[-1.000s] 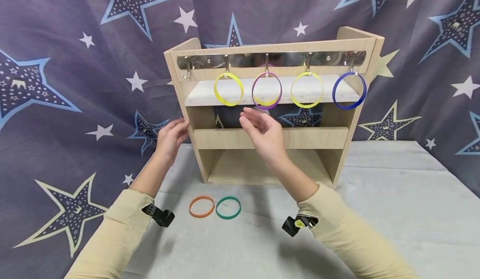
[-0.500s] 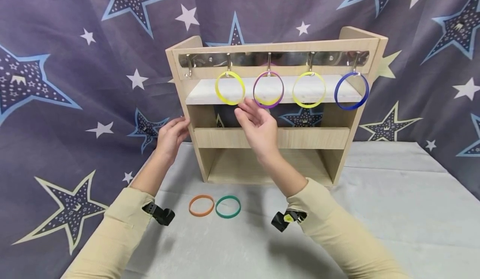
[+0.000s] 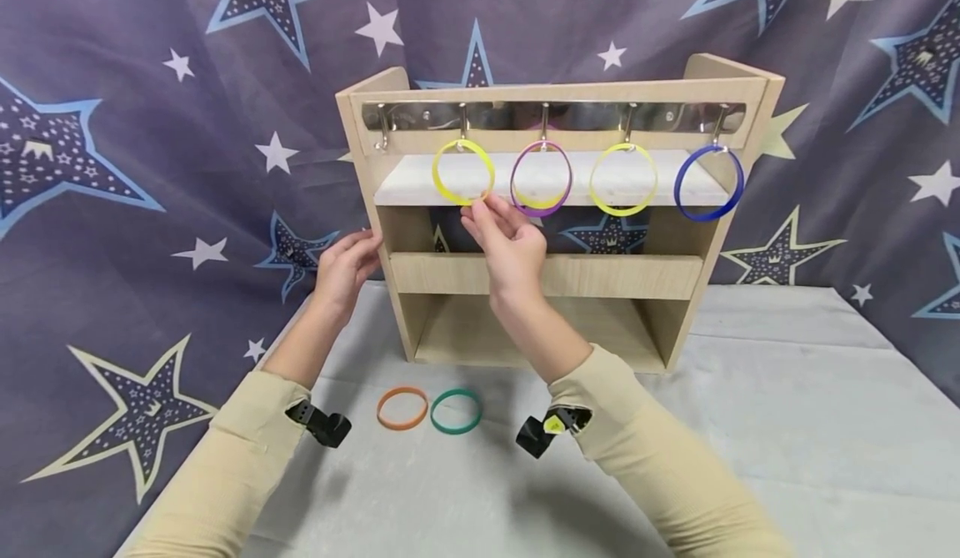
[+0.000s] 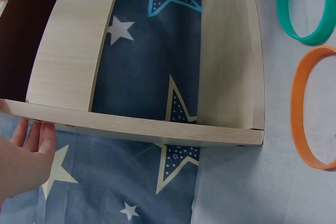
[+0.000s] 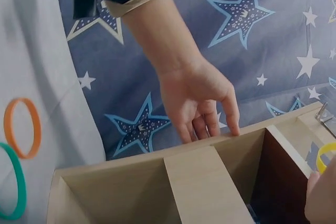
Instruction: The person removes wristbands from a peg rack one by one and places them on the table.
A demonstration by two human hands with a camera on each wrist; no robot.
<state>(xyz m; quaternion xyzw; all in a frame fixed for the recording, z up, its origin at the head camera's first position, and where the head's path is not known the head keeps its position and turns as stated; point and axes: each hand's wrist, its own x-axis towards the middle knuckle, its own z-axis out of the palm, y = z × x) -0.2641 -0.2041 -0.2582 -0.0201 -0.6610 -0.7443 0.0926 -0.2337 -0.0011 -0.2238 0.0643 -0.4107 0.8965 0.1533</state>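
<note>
My right hand (image 3: pixel 513 249) pinches the lower edge of a yellow silicone wristband (image 3: pixel 436 176), which hangs from the second hook from the left in the head view. My left hand (image 3: pixel 345 270) rests its fingertips against the outer left side of the wooden shelf unit (image 3: pixel 547 274); the right wrist view shows this left hand (image 5: pixel 197 100) with its thumb and fingers at the panel's edge. Farther right on the hooks hang a purple wristband (image 3: pixel 513 178), with yellow showing behind its lower edge, another yellow wristband (image 3: pixel 592 181) and a blue wristband (image 3: pixel 678 187).
A metal hook rail (image 3: pixel 502 116) runs along the unit's top; its leftmost hook (image 3: pixel 384 128) is bare. On the grey cloth (image 3: pixel 810 391) in front lie an orange wristband (image 3: pixel 401 427) and a green wristband (image 3: pixel 455 431). A star-patterned curtain (image 3: pixel 187 208) hangs behind.
My right hand has moved left and slightly up from below the purple wristband and now pinches the left yellow one. My left hand stays at the side panel.
</note>
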